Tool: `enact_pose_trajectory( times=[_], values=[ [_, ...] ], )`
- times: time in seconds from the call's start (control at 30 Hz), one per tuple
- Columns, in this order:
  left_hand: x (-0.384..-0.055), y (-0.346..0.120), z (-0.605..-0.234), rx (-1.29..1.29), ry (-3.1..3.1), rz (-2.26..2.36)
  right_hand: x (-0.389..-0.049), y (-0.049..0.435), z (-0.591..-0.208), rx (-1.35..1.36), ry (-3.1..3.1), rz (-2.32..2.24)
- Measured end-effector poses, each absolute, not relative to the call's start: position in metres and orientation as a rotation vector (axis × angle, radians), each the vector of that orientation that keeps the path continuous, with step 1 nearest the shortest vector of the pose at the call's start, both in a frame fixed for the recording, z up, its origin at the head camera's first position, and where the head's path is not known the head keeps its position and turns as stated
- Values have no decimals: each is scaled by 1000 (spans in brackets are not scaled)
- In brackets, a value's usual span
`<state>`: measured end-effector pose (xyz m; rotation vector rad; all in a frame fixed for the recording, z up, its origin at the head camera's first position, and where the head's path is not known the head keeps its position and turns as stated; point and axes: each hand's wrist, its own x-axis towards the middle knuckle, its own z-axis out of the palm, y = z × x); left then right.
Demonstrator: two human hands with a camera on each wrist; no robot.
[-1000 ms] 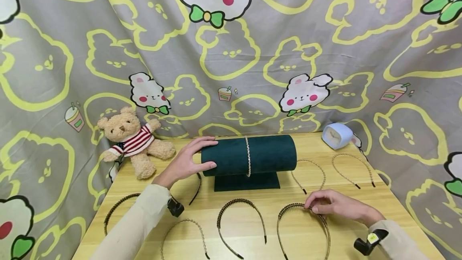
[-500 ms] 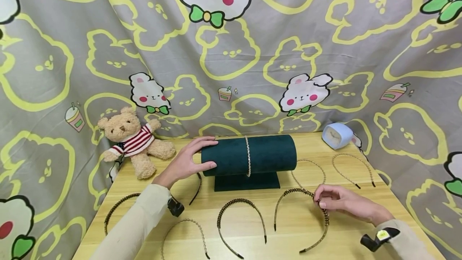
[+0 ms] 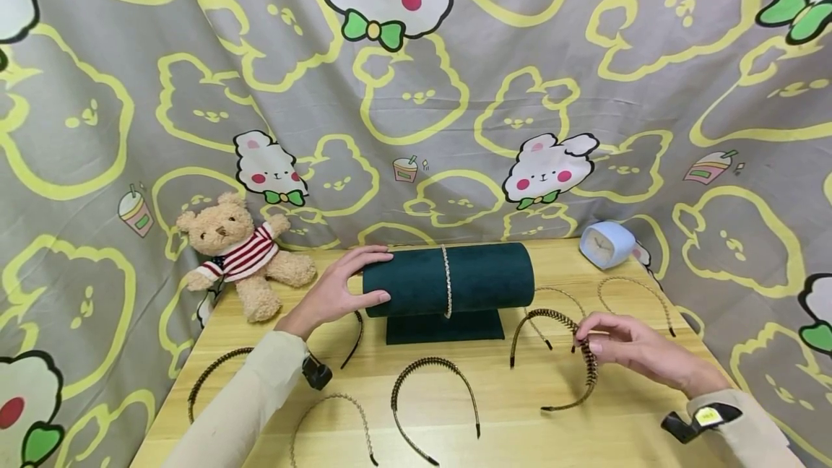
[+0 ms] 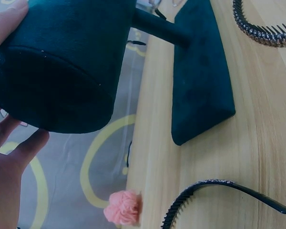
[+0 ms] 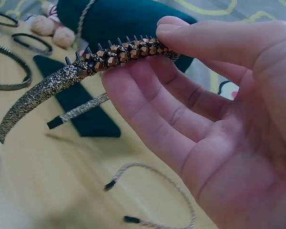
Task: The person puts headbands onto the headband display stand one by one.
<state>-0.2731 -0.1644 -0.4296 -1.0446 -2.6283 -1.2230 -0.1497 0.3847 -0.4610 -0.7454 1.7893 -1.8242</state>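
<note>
A dark green velvet headband display stand [image 3: 409, 284] carries one thin beaded headband [image 3: 446, 280] round the middle of its roll. My left hand [image 3: 338, 291] holds the roll's left end, thumb in front and fingers over the top. To the right of the stand, my right hand [image 3: 627, 349] pinches a toothed headband [image 3: 591, 374] by its side, raised over the table. Up close in the right wrist view, that headband [image 5: 109, 55] shows bronze faceted beads, small black teeth and glittery ends. The thumb presses on top and the fingers lie underneath.
Several headbands lie on the wooden table: a dark toothed one [image 3: 432, 363] in front, a thin one [image 3: 354, 403], others at left and back right. A teddy bear [image 3: 240, 251] sits back left; a pale blue object [image 3: 607, 244] stands back right.
My right hand has lifted the toothed headband off the table, moving it back and slightly right while its open ends turned. The left hand stays on the display roll.
</note>
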Motion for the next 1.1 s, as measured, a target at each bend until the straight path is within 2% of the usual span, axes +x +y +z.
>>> enact_pose_trajectory(
  times=[0.47, 0.9, 1.1],
  values=[
    [-273, -164, -429, -1052, -2612, -1219, -155, 379, -437, -647, 2278, -1872],
    [-274, -164, -430, -1036, -2626, -1228, -167, 354, -419, -466, 2485, -1867],
    [-274, -164, -430, -1031, -2634, -1223, -175, 343, -415, -496, 2448, -1974]
  ],
)
